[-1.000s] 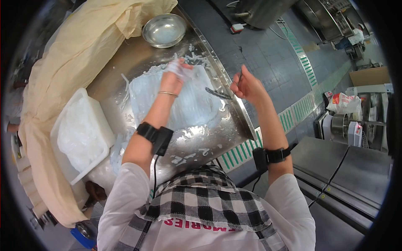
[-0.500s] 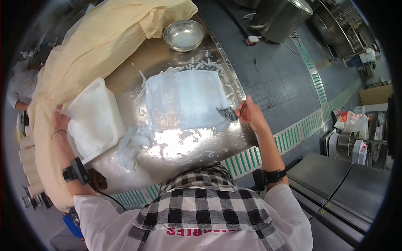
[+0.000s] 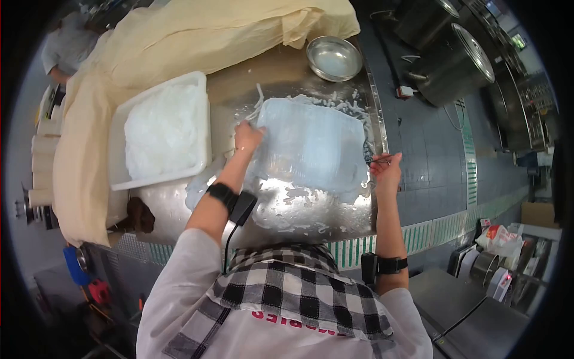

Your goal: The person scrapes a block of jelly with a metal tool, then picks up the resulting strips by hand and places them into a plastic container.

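A large, pale translucent slab of jelly (image 3: 311, 143) lies on the metal table. My left hand (image 3: 248, 137) is at the slab's left edge, fingers bent and slightly apart, with nothing visible in them. At the slab's right edge, my right hand (image 3: 385, 167) is closed on the thin dark handle of a perforated scraper (image 3: 369, 156). The scraper's holed head hangs beside the slab, partly lost against the dark background. Left of my left hand stands a white plastic tub (image 3: 203, 119) with a heap of pale jelly shreds (image 3: 161, 128) in it.
A steel bowl (image 3: 335, 58) stands at the table's far right corner. Cream cloth (image 3: 179, 36) drapes over a long bulk along the far and left sides. Jelly scraps and wet patches lie around the slab. Large steel pots (image 3: 457, 66) stand on the floor beyond. Another person is at far left.
My left hand has left the tub and come to the slab's left edge. The tub now sits flatter, farther from me. My right hand still holds the scraper by the right edge. The view has shifted.
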Tool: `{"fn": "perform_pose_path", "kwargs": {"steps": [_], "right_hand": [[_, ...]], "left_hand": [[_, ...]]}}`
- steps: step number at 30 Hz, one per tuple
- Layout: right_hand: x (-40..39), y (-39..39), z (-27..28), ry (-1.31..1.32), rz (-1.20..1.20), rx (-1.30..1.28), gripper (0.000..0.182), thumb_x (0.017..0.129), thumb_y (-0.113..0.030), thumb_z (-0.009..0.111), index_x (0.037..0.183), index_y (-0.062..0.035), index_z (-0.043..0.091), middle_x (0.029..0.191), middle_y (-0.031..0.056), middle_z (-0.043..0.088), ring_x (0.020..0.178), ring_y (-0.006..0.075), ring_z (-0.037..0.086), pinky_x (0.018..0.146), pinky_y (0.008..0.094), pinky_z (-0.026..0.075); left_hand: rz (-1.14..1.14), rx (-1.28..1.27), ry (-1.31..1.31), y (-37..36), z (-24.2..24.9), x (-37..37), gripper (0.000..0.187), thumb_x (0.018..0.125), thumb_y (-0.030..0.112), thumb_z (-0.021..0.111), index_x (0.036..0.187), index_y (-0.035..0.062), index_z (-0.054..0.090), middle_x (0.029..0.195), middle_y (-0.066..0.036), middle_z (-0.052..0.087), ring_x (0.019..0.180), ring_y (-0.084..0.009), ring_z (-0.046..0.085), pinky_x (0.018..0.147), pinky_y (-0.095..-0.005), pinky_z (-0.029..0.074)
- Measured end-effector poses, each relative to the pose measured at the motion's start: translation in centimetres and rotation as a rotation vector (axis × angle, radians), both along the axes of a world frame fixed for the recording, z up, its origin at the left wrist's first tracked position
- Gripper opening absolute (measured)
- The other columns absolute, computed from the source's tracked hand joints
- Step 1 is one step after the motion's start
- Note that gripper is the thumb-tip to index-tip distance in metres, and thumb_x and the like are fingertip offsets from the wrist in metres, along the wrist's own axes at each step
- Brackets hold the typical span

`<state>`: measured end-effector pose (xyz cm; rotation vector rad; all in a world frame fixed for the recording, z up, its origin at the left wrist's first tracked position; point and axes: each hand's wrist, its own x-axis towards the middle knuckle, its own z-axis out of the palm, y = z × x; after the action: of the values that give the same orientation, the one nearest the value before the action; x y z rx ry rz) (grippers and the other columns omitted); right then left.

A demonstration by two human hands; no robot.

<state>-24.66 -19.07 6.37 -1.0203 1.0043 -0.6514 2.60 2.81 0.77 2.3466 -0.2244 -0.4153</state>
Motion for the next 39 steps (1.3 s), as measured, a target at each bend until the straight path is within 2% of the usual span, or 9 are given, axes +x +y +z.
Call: {"fn": "perform_pose_path", "kwargs": {"steps": [4, 10, 16, 19, 22, 24, 25, 35, 39], "right_hand": [[-0.3, -0.7, -1.1, -0.069, -0.085, 0.156, 0.045, 0.084, -0.051, 0.033, 0.084, -0.0082, 0.046, 0.074, 0.0085, 0.056, 0.061, 0.0154, 0.051, 0.053, 0.0257, 0.043], [0.8, -1.2, -1.1, -0.063, -0.014, 0.208, 0.044, 0.084, -0.052, 0.032, 0.083, -0.0093, 0.045, 0.075, 0.0096, 0.057, 0.060, 0.0162, 0.051, 0.053, 0.0258, 0.042], [2.4, -1.6, -1.2, -0.035, 0.150, 0.167, 0.047, 0.085, -0.051, 0.031, 0.081, -0.0068, 0.048, 0.072, 0.0084, 0.057, 0.058, 0.0154, 0.052, 0.052, 0.0253, 0.042], [5.3, -2.3, 1.6, 0.062, 0.235, 0.014, 0.047, 0.086, -0.048, 0.031, 0.079, -0.0055, 0.050, 0.069, 0.0080, 0.056, 0.055, 0.0136, 0.052, 0.050, 0.0242, 0.042], [10.4, -4.6, 4.1, -0.047, 0.332, -0.218, 0.044, 0.087, -0.043, 0.032, 0.078, -0.0043, 0.050, 0.069, 0.0068, 0.056, 0.054, 0.0117, 0.051, 0.049, 0.0227, 0.041], [14.4, -6.3, 5.1, -0.053, 0.407, -0.364, 0.042, 0.087, -0.041, 0.033, 0.079, -0.0041, 0.051, 0.070, 0.0059, 0.056, 0.055, 0.0110, 0.051, 0.050, 0.0220, 0.042], [16.8, -6.8, 5.1, -0.041, 0.433, -0.434, 0.040, 0.087, -0.039, 0.033, 0.080, -0.0041, 0.051, 0.070, 0.0053, 0.056, 0.055, 0.0105, 0.051, 0.050, 0.0218, 0.042], [25.3, -11.8, 2.1, 0.422, 0.611, -0.472, 0.041, 0.084, -0.043, 0.038, 0.081, -0.0042, 0.052, 0.066, 0.0049, 0.057, 0.050, 0.0099, 0.051, 0.044, 0.0210, 0.040], [22.6, -10.9, 5.0, 0.190, 0.454, -0.280, 0.043, 0.085, -0.044, 0.037, 0.079, -0.0039, 0.052, 0.066, 0.0056, 0.057, 0.050, 0.0107, 0.051, 0.043, 0.0217, 0.040]], "left_hand": [[-0.108, 0.183, 0.264, -1.4, -0.3, 1.5, 0.048, 0.061, 0.030, 0.061, 0.091, -0.0064, 0.056, 0.088, -0.025, 0.057, 0.088, -0.0337, 0.055, 0.079, -0.0370, 0.042], [-0.066, 0.075, 0.101, 0.1, -2.3, -0.3, 0.041, 0.065, 0.029, 0.050, 0.085, -0.0062, 0.058, 0.084, -0.026, 0.056, 0.085, -0.0371, 0.055, 0.074, -0.0391, 0.043], [0.198, -0.369, 0.440, 5.3, -0.6, -3.9, 0.019, 0.074, 0.016, 0.050, 0.068, -0.0020, 0.055, 0.055, -0.005, 0.052, 0.046, -0.0137, 0.048, 0.042, -0.0304, 0.038], [0.176, -0.314, 0.263, 6.6, -2.1, -3.9, 0.019, 0.069, 0.015, 0.054, 0.074, -0.0032, 0.056, 0.056, -0.009, 0.054, 0.048, -0.0178, 0.052, 0.045, -0.0307, 0.041], [0.120, -0.292, 0.035, 6.3, 0.1, -5.4, 0.025, 0.067, 0.012, 0.056, 0.087, -0.0031, 0.054, 0.073, -0.014, 0.057, 0.065, -0.0227, 0.056, 0.059, -0.0335, 0.044], [0.000, -0.175, -0.488, 5.8, -0.2, -6.8, 0.038, 0.065, 0.008, 0.057, 0.100, -0.0017, 0.049, 0.096, -0.019, 0.053, 0.090, -0.0296, 0.051, 0.079, -0.0375, 0.040], [-0.087, -0.187, -0.431, 5.7, 0.5, -7.7, 0.047, 0.065, 0.008, 0.057, 0.109, -0.0015, 0.043, 0.111, -0.021, 0.043, 0.104, -0.0344, 0.040, 0.090, -0.0398, 0.032], [-0.768, 0.000, -0.438, 4.5, 1.5, -14.0, 0.070, 0.059, 0.034, 0.067, 0.112, -0.0016, 0.040, 0.119, -0.021, 0.033, 0.115, -0.0356, 0.028, 0.094, -0.0466, 0.024], [-0.819, 0.076, -0.416, 2.9, 1.3, -14.2, 0.078, 0.058, 0.041, 0.066, 0.115, -0.0036, 0.037, 0.122, -0.021, 0.031, 0.117, -0.0351, 0.025, 0.095, -0.0482, 0.020]]}}
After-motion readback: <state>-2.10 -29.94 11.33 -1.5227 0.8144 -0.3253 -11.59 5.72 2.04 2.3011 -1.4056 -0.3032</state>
